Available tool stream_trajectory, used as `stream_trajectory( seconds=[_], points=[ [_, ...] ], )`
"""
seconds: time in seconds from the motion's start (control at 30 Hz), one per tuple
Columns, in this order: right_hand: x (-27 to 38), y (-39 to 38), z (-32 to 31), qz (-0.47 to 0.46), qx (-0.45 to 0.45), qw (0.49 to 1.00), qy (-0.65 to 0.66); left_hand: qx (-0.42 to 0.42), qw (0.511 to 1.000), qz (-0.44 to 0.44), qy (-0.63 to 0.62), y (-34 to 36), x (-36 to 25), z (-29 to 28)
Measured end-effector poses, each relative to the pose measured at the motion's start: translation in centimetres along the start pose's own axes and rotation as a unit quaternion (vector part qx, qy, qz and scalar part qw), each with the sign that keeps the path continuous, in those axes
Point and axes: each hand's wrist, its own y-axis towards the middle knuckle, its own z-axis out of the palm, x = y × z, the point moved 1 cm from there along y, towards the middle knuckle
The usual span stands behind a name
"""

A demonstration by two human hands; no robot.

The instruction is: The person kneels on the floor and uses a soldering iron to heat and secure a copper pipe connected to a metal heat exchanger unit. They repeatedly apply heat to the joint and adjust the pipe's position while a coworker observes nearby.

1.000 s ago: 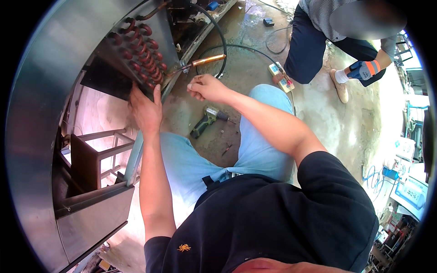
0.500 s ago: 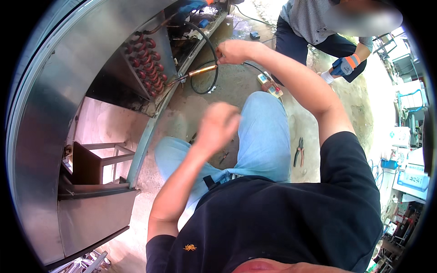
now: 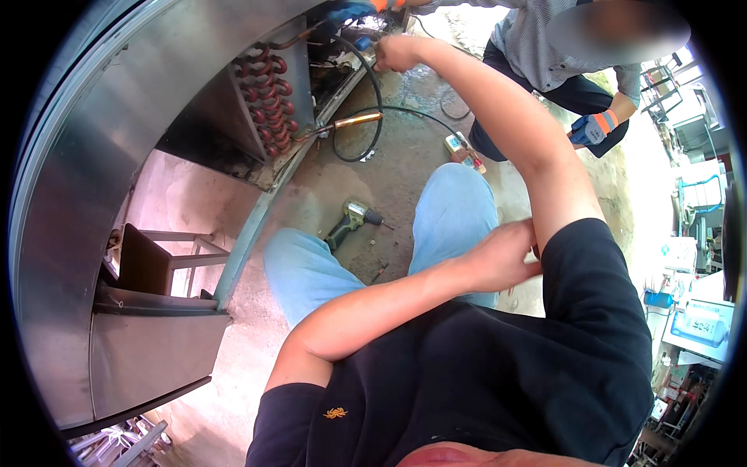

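Observation:
My right hand [image 3: 398,54] reaches far forward, its fingers closed beside a black hose [image 3: 380,101] and a small blue part [image 3: 362,43]; what they hold, if anything, is hidden. Across my body, my left hand [image 3: 502,255] is by my right upper arm, low over the floor at my right knee. Its fingertips are partly covered, so its grip is unclear. A copper cylinder [image 3: 358,120] on a thin tube sticks out from the machine's lower frame, next to the looped hose. Behind it stands a coil of reddish tubes [image 3: 268,101].
A green cordless drill [image 3: 354,222] lies between my knees. A power strip [image 3: 464,153] rests ahead of my right knee. The steel cabinet [image 3: 58,233] fills the left. Ahead, a co-worker crouches, one gloved hand [image 3: 352,10] at the machine, the other glove [image 3: 594,128] near a knee.
My left hand has swung right across my body, uncovering the drill and covering where the pliers lay. My right hand has moved farther forward, toward the blue part.

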Motion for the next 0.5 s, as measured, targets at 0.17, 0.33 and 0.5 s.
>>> stream_trajectory(
  seconds=[0.17,0.33,0.5],
  points=[
    [-0.5,1.4,2.3,0.016,0.047,0.999,0.022,0.046,0.991,0.126,0.007,-1.4,0.1,2.7],
    [0.3,0.7,3.9,0.017,0.065,0.996,0.056,-0.097,0.995,0.014,0.005,0.6,3.8,3.0],
    [-1.1,1.7,6.3,-0.034,0.036,0.999,0.017,-0.011,0.999,0.015,-0.042,0.3,4.1,2.5]
  ],
)
